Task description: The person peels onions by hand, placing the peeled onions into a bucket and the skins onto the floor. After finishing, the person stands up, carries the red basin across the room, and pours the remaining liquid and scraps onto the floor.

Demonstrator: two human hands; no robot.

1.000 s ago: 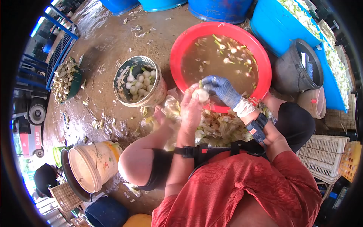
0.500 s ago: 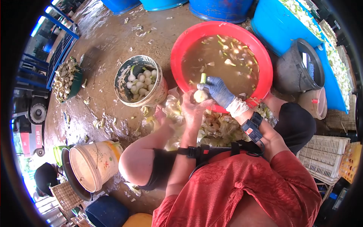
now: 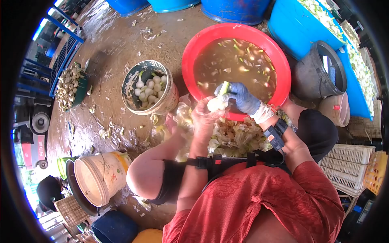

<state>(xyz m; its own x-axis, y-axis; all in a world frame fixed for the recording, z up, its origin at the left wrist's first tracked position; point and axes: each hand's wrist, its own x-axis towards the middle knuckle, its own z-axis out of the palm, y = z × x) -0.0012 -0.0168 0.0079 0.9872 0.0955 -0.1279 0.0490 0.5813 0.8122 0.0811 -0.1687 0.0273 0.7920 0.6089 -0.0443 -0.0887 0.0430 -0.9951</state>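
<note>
A pale garlic bulb (image 3: 217, 104) with a short green stem is held over the near rim of the red basin (image 3: 189, 81). My bare left hand (image 3: 204, 115) wraps round the bulb from below and the left. My right hand (image 3: 242, 99), in a blue glove with a white cuff, closes on the bulb's upper side by the stem. Cloudy brown water (image 3: 214, 56) fills the basin, with several stemmed bulbs and skins floating in it. Beneath my hands lies a heap of peeled skins (image 3: 235, 135).
Left of the basin stands a bucket (image 3: 172, 97) holding several smooth white bulbs. A green container (image 3: 82, 90) of unpeeled bulbs sits farther left. A tipped cream bucket (image 3: 91, 180) lies near my knee. To the right are a black bucket (image 3: 310, 79) and blue tubs (image 3: 283, 28).
The stem now leans right instead of standing upright. My right hand has shifted slightly right and down, its fingers resettled around the stem. Floating bulbs in the basin have drifted.
</note>
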